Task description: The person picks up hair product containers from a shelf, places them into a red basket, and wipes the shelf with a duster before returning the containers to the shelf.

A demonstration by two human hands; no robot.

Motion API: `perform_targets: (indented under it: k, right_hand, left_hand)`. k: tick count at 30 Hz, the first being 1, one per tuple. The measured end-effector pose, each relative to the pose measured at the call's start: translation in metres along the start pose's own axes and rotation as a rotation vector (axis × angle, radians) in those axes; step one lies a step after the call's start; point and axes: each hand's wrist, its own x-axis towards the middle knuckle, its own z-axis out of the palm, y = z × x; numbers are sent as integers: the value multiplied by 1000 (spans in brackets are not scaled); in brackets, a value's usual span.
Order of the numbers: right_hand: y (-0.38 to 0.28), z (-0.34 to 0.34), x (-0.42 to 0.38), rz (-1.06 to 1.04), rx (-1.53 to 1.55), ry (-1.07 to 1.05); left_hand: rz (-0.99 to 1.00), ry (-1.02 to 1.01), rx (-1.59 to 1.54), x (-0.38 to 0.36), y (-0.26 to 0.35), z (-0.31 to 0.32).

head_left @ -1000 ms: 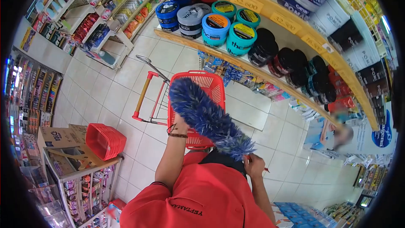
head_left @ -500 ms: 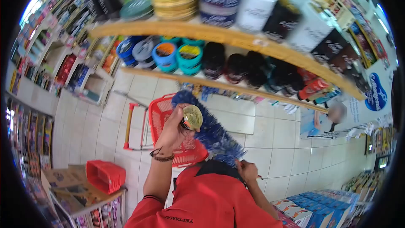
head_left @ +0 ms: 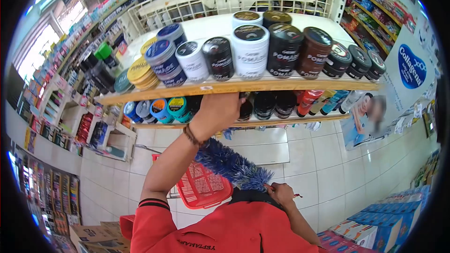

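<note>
My left hand (head_left: 218, 112) reaches into the lower shelf, just under the front edge of the upper one. Its fingers are curled and partly hidden; a sliver of a small jar (head_left: 243, 95) shows beside them. Dark jars (head_left: 265, 106) stand to its right, and blue and teal tubs (head_left: 177, 108) to its left. My right hand (head_left: 282, 194) is closed low by my waist around the handle end of a fluffy blue duster (head_left: 234, 165). The duster slants up and left, and its far end passes behind my left wrist.
Pomade jars (head_left: 251, 51) crowd the front of the upper shelf (head_left: 262, 85). Below on the tiled floor sits a red basket (head_left: 205, 182). A Collagena poster (head_left: 410, 68) hangs at the right. Stacked blue boxes (head_left: 382, 225) stand at lower right, cardboard boxes (head_left: 96, 235) at lower left.
My left hand has moved up and forward from above the basket to the lower shelf, taking the jar with it. My right hand stays on the duster. The view has tilted up.
</note>
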Motion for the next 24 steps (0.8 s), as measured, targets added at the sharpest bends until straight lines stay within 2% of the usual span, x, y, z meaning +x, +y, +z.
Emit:
perform_targets:
  k: [1,3,4,6,7,8,10,12,14,15,17,18,20,22,24]
  right_hand:
    - [3,-2,0,21,21,-9]
    - [5,-7,-1,38,69,19]
    - [5,-11,-1,38,83,22]
    - [7,-20,1,82,104,19]
    - [9,-25,1,83,115,22]
    - [12,-30,1,96,119,-9]
    - [20,-31,3,109,133,-44]
    - [30,-30,6,94,135,-33]
    - [37,-31,8,80,138,-35]
    - [40,-32,10,69,138,-31]
    - [45,-35,16,43,130,-41]
    - [45,-35,18,18,118,-49]
    - [45,-37,22,14,111,-77]
    - [45,-41,30,4,94,-88]
    - [42,-42,35,2,92,-101]
  left_hand:
    - [13,-8,14,14,-8,4]
    - [77,-275,40,38,-29,18]
    - [83,-281,51,43,-50,38]
    - [416,17,308,52,-111,97]
    - [359,-91,205,60,-139,128]
    - [368,-98,212,63,-143,125]
    - [994,396,1509,63,-154,124]
    - [990,373,1621,62,-156,118]
    - [910,235,844,65,-152,106]
    - [907,230,845,63,-143,99]
    - [465,19,7,54,-122,87]
    - [453,10,7,53,-121,86]
    - [290,-261,-218,56,-122,82]
    - [327,-175,-155,55,-103,66]
    - [481,122,-20,53,-90,61]
